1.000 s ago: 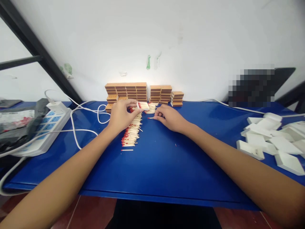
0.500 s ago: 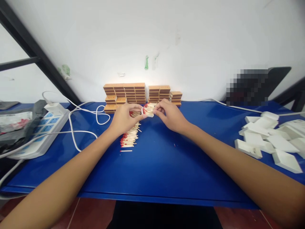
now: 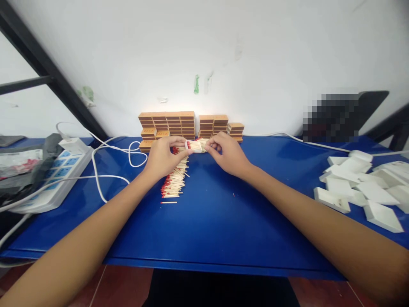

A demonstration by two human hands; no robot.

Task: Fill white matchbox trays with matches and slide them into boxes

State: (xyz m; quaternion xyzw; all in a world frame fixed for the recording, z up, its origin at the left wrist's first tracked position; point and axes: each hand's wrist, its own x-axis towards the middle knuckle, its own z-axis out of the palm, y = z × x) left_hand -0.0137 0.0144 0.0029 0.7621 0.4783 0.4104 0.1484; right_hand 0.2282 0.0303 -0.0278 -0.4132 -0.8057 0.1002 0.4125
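Observation:
My left hand (image 3: 166,157) grips a small white matchbox tray (image 3: 197,150) by its left end, thumb in front and fingers behind. Red-headed matches (image 3: 193,145) lie in the tray, heads to the left. At the tray's right end my right hand (image 3: 228,154) is closed in a pinch, its fingertips close to the pale match ends. What sits between those fingertips is too small to make out. Below and behind my left hand spreads a long pile of loose matches (image 3: 174,183), partly hidden by the hand. One single match (image 3: 168,202) lies apart in front of it.
Stacked brown matchboxes (image 3: 182,123) stand along the wall, with shorter stacks (image 3: 214,123) beside them. Several white trays (image 3: 343,187) are heaped at the right of the blue table (image 3: 204,230). At left lie a power strip (image 3: 64,175) and white cables (image 3: 96,170).
The tray has shifted slightly left and up and now sits more level, its matches lying straighter. My left hand moved with it; my right hand stays almost in place.

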